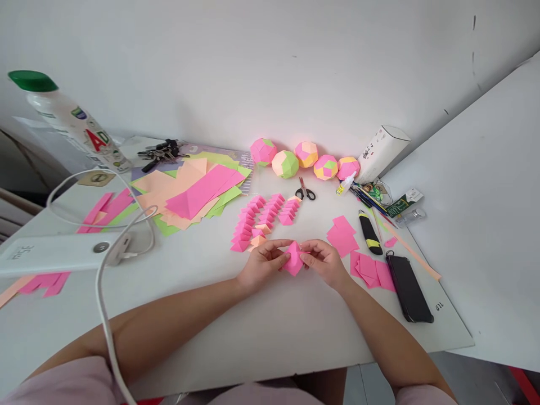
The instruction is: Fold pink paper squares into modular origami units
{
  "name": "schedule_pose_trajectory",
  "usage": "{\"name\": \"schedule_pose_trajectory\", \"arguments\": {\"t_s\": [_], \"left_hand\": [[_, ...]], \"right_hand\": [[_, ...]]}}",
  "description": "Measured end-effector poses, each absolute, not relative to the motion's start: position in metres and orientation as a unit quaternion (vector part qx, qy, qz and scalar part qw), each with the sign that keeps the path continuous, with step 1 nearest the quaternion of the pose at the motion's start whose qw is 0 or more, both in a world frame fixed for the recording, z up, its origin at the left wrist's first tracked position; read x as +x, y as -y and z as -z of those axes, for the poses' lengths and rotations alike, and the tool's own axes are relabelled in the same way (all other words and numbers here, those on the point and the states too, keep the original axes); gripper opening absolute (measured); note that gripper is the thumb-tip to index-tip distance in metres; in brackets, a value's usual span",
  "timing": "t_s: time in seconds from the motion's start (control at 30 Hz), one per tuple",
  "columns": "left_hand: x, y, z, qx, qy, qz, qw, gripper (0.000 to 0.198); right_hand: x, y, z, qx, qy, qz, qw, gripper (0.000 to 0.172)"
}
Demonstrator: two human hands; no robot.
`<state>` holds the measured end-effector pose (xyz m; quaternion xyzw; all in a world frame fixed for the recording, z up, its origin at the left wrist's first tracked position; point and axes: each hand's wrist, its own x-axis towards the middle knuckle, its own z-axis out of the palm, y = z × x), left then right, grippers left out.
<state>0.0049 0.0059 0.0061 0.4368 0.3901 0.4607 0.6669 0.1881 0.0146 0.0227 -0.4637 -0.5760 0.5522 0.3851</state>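
Observation:
A folded pink paper piece (295, 260) is held between my two hands above the table. My left hand (265, 260) pinches its left side, thumb in front and index finger along the top. On the right edge, my right hand (323, 259) grips the same paper between thumb and fingers. Just beyond my hands stand rows of folded pink paper units (269, 209), a few of them peach. Flat pink paper squares (342, 236) lie to the right of my right hand, with a second pile of pink squares (367, 270) nearer me.
Black-handled scissors (310, 194) lie behind the rows, before several folded paper balls (285, 164) along the wall. A utility knife (370, 233) and black phone (409, 287) lie right. Coloured sheets (202, 191), a power bank (54, 253) with a white cable and a bottle (80, 121) are left.

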Motion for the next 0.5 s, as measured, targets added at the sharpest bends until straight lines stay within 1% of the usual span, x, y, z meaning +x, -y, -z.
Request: {"name": "schedule_pose_trajectory", "arguments": {"t_s": [0.17, 0.5], "left_hand": [[0.006, -0.0048, -0.0034, 0.425, -0.345, -0.439, 0.712, 0.038], [0.0064, -0.0053, -0.0017, 0.422, -0.284, -0.444, 0.738, 0.028]], "right_hand": [[0.1874, -0.0146, -0.0242, -0.457, 0.573, -0.548, 0.402, 0.018], [0.1872, -0.0143, -0.0272, -0.421, 0.612, -0.547, 0.386, 0.011]]}}
